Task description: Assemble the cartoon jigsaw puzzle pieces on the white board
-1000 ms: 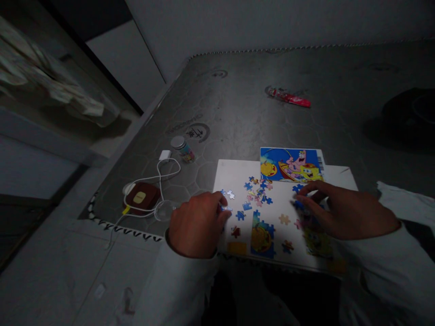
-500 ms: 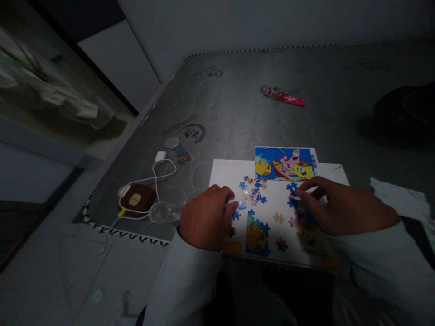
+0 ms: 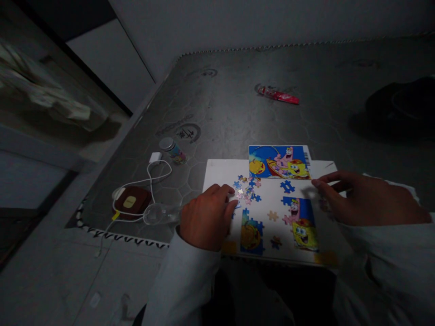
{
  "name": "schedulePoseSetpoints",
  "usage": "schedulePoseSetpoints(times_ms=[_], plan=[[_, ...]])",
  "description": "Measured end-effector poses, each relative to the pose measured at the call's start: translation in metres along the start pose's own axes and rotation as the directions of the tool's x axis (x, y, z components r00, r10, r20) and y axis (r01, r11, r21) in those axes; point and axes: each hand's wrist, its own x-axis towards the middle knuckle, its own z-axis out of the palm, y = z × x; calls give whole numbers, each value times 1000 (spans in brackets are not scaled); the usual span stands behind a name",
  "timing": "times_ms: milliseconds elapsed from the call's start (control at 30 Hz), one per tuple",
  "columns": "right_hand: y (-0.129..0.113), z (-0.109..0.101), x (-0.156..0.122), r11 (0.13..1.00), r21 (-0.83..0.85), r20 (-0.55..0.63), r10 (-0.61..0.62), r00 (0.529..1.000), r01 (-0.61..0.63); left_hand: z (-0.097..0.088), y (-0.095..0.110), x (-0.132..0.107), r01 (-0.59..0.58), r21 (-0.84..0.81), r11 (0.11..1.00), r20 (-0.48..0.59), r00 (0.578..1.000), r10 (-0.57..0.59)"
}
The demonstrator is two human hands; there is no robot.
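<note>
My left hand (image 3: 205, 218) rests at the left side of a white board (image 3: 217, 170), thumb and forefinger apart, beside a pile of loose jigsaw pieces (image 3: 249, 192). My right hand (image 3: 360, 197) is over the board's right side, thumb and forefinger tips together near the picture card's lower right corner. Whatever may be between them is hidden. A joined cartoon section (image 3: 304, 222) lies below and left of that hand. Another joined section (image 3: 251, 233) shows a burger. Between them sit a tan piece (image 3: 272, 215) and a dark multicoloured piece (image 3: 276, 242). A blue piece (image 3: 287, 186) lies above.
The picture card (image 3: 280, 162) lies across the board's far edge. To the left are a clear bottle (image 3: 161, 213), a brown case (image 3: 131, 202) with a white cable, and a lidded canister (image 3: 173, 151). A red wrapper (image 3: 278, 95) lies farther back. A dark object (image 3: 397, 108) stands at right.
My right hand has moved right, away from the blue piece and off the joined cartoon section, which now shows fully. My left hand stays nearly in place. The view has shifted slightly.
</note>
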Motion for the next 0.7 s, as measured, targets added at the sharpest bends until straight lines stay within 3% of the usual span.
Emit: schedulePoseSetpoints(times_ms=[33, 133, 200, 267, 333, 600, 700], plan=[[5, 0, 3, 1000, -10, -3, 27, 1000, -27, 0, 0, 0, 3, 3, 1000, -3, 1000, -3], [28, 2, 11, 998, -29, -154, 54, 987, -59, -4, -1, -1, 23, 19, 1000, -11, 1000, -23], [48, 4, 19, 993, -23, -107, 115, 988, -118, -8, -4, -3, 43, 33, 999, -18, 999, -42], [65, 5, 28, 983, 33, -136, 184, 973, -182, -11, -7, -6, 60, 51, 997, -33, 998, -58], [75, 5, 33, 981, 55, -76, 191, 979, -187, -14, -9, -8, 73, 69, 995, -56, 996, -69], [59, -5, 27, 982, 9, 2, 191, 982, -191, -19, -10, -15, 87, 102, 991, -113, 991, -76], [56, -6, 26, 989, 0, -45, 150, 988, -150, -20, -11, -16, 99, 118, 988, -103, 991, -87]])
